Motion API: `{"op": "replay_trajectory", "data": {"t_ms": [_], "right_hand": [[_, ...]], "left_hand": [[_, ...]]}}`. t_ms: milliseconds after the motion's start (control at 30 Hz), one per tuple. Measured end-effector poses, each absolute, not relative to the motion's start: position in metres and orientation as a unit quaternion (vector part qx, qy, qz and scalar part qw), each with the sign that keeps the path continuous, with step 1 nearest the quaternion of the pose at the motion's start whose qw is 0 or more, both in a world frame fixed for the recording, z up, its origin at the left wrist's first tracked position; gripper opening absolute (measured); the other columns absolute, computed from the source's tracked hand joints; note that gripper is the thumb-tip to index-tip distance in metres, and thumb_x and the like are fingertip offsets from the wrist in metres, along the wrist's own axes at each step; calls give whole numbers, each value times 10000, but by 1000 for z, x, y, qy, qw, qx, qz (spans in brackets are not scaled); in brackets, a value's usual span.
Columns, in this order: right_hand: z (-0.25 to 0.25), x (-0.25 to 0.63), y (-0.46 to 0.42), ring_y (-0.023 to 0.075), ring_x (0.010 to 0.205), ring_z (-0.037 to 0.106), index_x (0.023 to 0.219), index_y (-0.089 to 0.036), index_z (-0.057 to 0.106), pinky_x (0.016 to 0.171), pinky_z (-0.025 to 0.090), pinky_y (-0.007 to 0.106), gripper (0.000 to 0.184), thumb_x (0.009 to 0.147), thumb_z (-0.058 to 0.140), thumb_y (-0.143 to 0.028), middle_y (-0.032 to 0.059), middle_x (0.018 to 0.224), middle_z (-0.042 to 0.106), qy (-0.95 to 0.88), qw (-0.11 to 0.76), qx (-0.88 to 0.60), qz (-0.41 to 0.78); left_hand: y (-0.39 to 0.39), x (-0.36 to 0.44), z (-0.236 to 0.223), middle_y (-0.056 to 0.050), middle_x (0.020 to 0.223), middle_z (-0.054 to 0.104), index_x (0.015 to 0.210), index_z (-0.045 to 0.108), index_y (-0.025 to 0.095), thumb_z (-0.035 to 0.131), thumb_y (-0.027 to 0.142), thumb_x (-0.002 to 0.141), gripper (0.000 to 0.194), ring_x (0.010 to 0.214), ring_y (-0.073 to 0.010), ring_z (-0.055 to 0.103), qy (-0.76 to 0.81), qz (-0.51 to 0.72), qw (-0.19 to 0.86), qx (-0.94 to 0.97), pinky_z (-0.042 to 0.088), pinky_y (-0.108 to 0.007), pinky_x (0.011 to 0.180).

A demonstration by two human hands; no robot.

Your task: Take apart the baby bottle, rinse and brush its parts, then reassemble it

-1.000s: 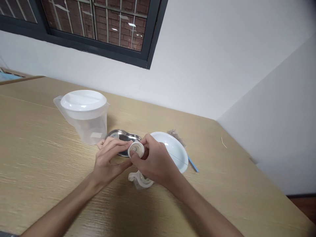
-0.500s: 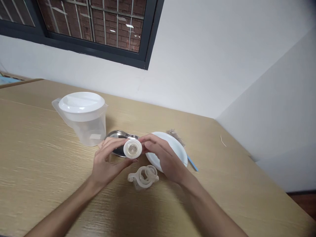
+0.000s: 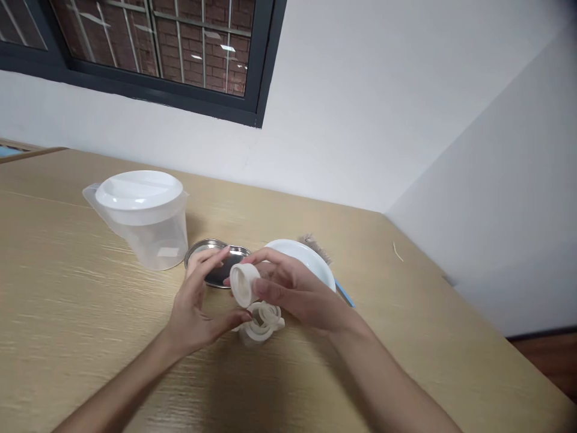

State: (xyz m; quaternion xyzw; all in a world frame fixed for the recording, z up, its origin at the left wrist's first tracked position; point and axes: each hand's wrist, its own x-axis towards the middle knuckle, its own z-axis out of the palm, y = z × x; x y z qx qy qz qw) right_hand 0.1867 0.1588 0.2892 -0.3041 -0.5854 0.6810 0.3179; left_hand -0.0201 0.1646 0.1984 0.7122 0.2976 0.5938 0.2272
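A small white bottle collar is pinched between the thumb and fingers of my right hand, its round opening tilted toward the left. My left hand is open beside it, thumb and fingers spread apart and holding nothing. Just below the collar, a translucent baby bottle with side handles stands on the table, partly hidden by my left thumb. A loose clear ring lies on its mouth. Behind my hands sits a shiny metal kidney dish, partly covered by my left fingers.
A clear plastic pitcher with a white lid stands at the back left. A white plate lies behind my right hand, with a bristle brush with a blue handle beyond it. A thin pale strip lies farther right.
My left hand has let go of the collar and its fingers have spread. My right hand now holds the collar alone and has turned it from facing me toward the left. The view has shifted slightly.
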Motion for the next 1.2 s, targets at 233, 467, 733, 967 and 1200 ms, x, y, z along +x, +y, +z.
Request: {"op": "replay_trajectory", "data": {"t_ms": [233,467,733,967,1200], "right_hand": [[303,228,140,172,986,613,1190,-312,625,872,482,336,346,877,729,-415,10,1117,671,-746,276,-506,333],[291,218,123,157,932,608,1141,-329,660,816,472,314,271,877,702,-373,-32,1078,680,-782,161,-537,271],[290,200,124,168,925,590,1114,-309,676,794,423,293,242,874,707,-302,-27,1033,677,-815,127,-506,253],[300,200,126,170,978,599,1154,-288,659,824,418,277,290,887,661,-176,-8,1123,676,-862,85,-442,231],[309,189,127,186,1006,636,1194,-231,654,808,444,264,429,812,650,-37,37,1152,697,-900,15,-403,166]], "left_hand": [[158,-16,194,-90,1448,500,1514,270,431,909,547,607,1115,1298,-388,456,379,344,324,795,317,-647,1101],[157,-5,189,-38,1229,656,1460,340,348,905,487,619,1023,1130,-321,553,396,265,366,799,328,-563,1050],[151,-2,195,-19,1210,686,1370,471,300,869,450,659,828,1101,-296,524,400,272,381,788,381,-443,961],[153,-4,192,-7,1104,670,1309,524,310,836,444,704,694,1042,-274,554,373,292,366,801,396,-416,938],[156,-4,186,-38,1160,691,1278,564,249,837,477,680,696,1000,-265,588,355,322,310,821,435,-389,907]]}}
